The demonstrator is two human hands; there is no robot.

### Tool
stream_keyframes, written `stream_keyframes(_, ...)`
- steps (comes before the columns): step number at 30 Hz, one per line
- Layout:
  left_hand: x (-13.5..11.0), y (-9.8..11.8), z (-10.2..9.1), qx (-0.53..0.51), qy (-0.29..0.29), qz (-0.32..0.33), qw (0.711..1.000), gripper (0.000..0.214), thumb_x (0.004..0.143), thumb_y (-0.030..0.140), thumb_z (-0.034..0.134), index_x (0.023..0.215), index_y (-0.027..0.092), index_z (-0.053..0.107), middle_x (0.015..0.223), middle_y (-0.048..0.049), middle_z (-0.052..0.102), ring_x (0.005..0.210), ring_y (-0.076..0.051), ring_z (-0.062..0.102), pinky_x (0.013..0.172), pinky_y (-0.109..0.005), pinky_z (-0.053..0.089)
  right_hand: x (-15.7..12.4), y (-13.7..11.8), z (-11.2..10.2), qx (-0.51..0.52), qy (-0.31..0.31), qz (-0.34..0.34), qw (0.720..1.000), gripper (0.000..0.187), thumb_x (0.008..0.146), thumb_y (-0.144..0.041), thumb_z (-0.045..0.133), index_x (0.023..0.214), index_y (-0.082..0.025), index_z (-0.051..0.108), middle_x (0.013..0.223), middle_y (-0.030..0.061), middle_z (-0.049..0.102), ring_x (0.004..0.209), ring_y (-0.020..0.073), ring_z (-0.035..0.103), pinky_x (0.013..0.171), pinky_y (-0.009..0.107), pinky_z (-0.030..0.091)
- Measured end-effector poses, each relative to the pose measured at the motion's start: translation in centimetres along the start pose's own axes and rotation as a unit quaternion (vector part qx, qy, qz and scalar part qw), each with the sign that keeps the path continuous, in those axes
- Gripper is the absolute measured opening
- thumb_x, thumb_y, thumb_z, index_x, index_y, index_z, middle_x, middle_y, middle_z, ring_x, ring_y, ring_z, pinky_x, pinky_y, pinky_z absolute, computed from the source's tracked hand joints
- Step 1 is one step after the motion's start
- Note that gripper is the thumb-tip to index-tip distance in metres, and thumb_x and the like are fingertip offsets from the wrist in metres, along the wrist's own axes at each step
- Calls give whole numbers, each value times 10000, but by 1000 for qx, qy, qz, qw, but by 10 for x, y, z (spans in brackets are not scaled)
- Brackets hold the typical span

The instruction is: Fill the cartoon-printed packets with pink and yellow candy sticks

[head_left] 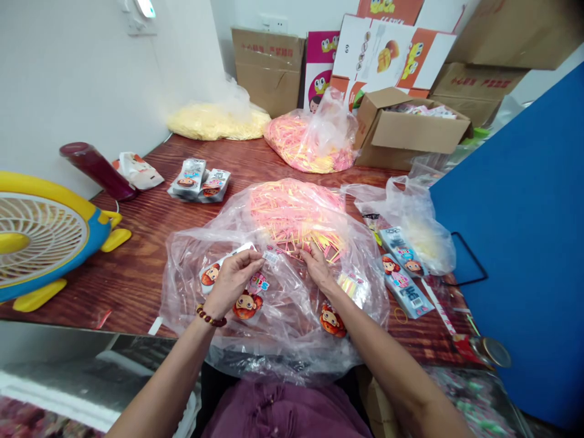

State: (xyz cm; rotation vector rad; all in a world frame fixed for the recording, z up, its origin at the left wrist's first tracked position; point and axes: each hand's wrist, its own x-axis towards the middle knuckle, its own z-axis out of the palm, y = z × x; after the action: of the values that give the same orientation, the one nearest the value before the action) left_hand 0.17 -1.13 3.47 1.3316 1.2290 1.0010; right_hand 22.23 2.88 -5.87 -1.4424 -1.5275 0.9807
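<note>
A large clear plastic bag (274, 340) lies spread before me, its mouth toward me, with a heap of thin pink and yellow sticks (296, 207) at its far end. My left hand (233, 275) is closed in a pinch on a small clear printed packet (249, 304) with a cartoon girl on it. At the heap's near edge, my right hand (317, 266) has its fingertips pressed together among the sticks; how many they grip is hidden. Below my right wrist lies another cartoon packet (333, 319), and a filled packet (351, 285) with yellow sticks sits beside it.
Stacks of flat printed packets lie at right (406, 286) and back left (198, 181). A yellow-blue fan (45, 237) and dark red bottle (98, 170) stand left. Behind are bags of yellow (214, 121) and pink sticks (305, 143) and an open carton (410, 134). A blue panel (520, 243) borders the right.
</note>
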Motion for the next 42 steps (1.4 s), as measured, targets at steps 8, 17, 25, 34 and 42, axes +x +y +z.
stream_keyframes(8,3,-4,10,-21,-24,-18,999,261,749,402,707,754,160,609,641,25,552,565,-95,461,534,-213,362,4,-15,-10,146,-1,26,989,287,812,-473,523,868,-207,615,792,25,653,737,176,598,739,327,486)
stream_keyframes(17,5,3,28,-30,-31,-17,999,247,749,382,704,717,147,635,648,12,573,580,-98,475,547,-217,365,-23,-71,-44,307,-123,-6,944,260,816,-447,656,902,-202,659,701,-15,609,598,109,548,606,252,451)
stream_keyframes(25,2,-12,16,26,-44,-18,999,261,775,377,661,657,149,617,598,22,535,556,-97,441,538,-219,339,-7,-43,-62,20,-74,-36,996,195,904,-344,497,969,-208,621,799,12,639,686,150,571,655,274,442)
stream_keyframes(34,-6,-14,5,-1,31,-54,998,293,720,406,698,625,142,615,599,20,542,572,-98,449,551,-215,346,16,-24,-32,-411,-178,-144,883,239,924,-115,404,1071,-159,587,1070,122,632,947,221,559,831,312,419)
stream_keyframes(42,-6,-11,1,-18,25,-33,999,270,757,395,691,687,143,623,643,19,550,596,-98,447,571,-217,349,24,-16,-30,-320,-112,-91,936,201,932,-159,389,1008,-147,575,1055,131,613,954,218,549,846,349,439)
